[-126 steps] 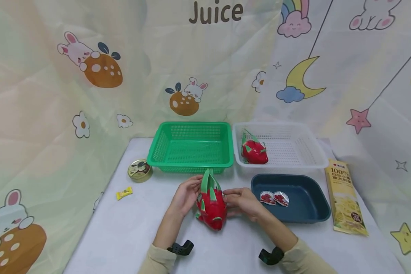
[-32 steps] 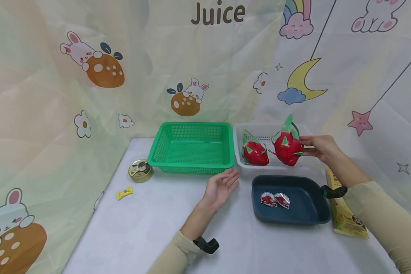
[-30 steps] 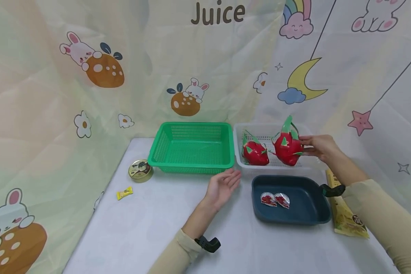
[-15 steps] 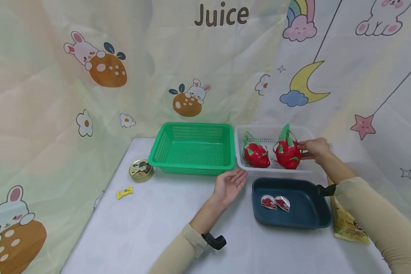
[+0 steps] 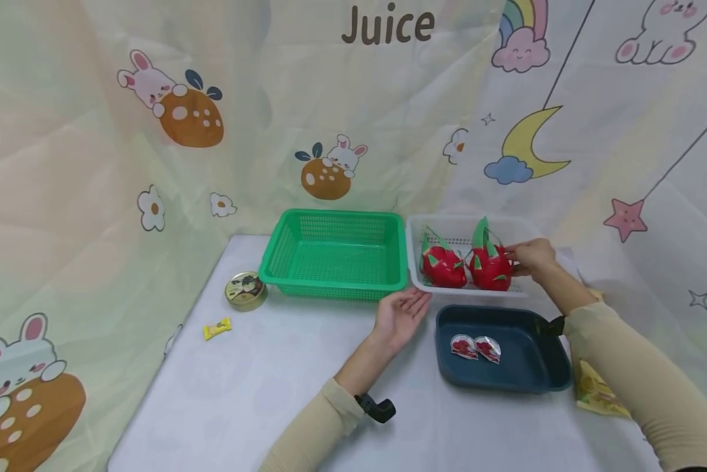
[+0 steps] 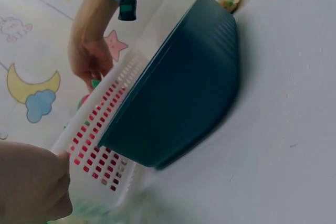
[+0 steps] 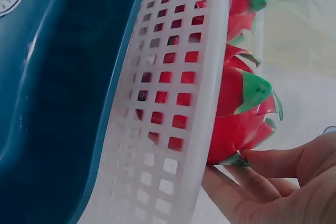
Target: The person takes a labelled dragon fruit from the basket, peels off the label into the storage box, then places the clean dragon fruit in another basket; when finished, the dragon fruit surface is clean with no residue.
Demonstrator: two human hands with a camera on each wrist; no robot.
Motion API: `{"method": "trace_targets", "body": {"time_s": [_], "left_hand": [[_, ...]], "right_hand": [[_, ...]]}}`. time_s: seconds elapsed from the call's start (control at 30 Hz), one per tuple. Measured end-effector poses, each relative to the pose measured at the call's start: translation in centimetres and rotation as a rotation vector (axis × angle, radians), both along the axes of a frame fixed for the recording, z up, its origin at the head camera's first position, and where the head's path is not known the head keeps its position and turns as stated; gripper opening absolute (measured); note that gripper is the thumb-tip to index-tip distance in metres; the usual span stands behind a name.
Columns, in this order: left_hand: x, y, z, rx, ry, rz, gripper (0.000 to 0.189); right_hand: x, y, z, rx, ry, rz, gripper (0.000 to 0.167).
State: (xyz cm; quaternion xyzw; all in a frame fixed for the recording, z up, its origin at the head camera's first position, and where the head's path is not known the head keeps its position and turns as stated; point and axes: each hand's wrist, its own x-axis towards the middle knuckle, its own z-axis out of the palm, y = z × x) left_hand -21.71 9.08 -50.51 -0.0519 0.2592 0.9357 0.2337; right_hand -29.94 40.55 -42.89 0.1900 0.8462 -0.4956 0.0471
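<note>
Two red dragon fruits with green leafy tips sit side by side in the white basket (image 5: 500, 294). At the right one (image 5: 491, 267), my right hand (image 5: 531, 257) pinches its side; the right wrist view shows thumb and fingers at a green scale low on the fruit. The left dragon fruit (image 5: 444, 267) lies close beside it. Palm up, my left hand (image 5: 399, 320) has its fingers extended at the front left corner of the white basket. In the left wrist view that hand (image 6: 34, 182) is beside the basket rim, its fingertips mostly hidden.
A green basket (image 5: 335, 286) stands left of the white one. In front is a dark blue tray (image 5: 506, 380) with two round red-and-white stickers (image 5: 476, 348). A yellow pasta bag (image 5: 601, 393) is partly under my right sleeve. A round tin (image 5: 246, 291) and yellow candy (image 5: 217, 328) lie left.
The second dragon fruit went from between both hands on the table into the white basket, carried by my right hand, then slid left towards the other. My left hand moved right to the basket's corner.
</note>
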Motion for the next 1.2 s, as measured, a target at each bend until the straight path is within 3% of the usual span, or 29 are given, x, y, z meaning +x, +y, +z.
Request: {"method": "trace_targets", "body": {"time_s": [0.37,0.73,0.9,1.1,1.2], "left_hand": [[-0.5,0.3,-0.2,0.012,-0.012,0.001,0.059],[-0.7,-0.3,-0.4,-0.004,-0.004,-0.003,0.049],[-0.6,-0.5,-0.6,-0.026,-0.025,-0.007,0.049],[-0.8,-1.0,-0.5,-0.099,-0.058,-0.003,0.038],[-1.1,-1.6,-0.2,-0.131,-0.05,-0.012,0.033]], "right_hand": [[-0.5,0.4,-2.1,0.0,-0.026,0.095,0.046],[-0.6,0.0,-2.6,0.054,-0.01,0.137,0.056],[0.3,0.1,-2.9,0.156,0.09,0.117,0.064],[1.7,-0.7,-2.6,0.432,0.35,0.069,0.048],[2.4,-1.4,-1.8,0.452,0.397,0.098,0.046]]}}
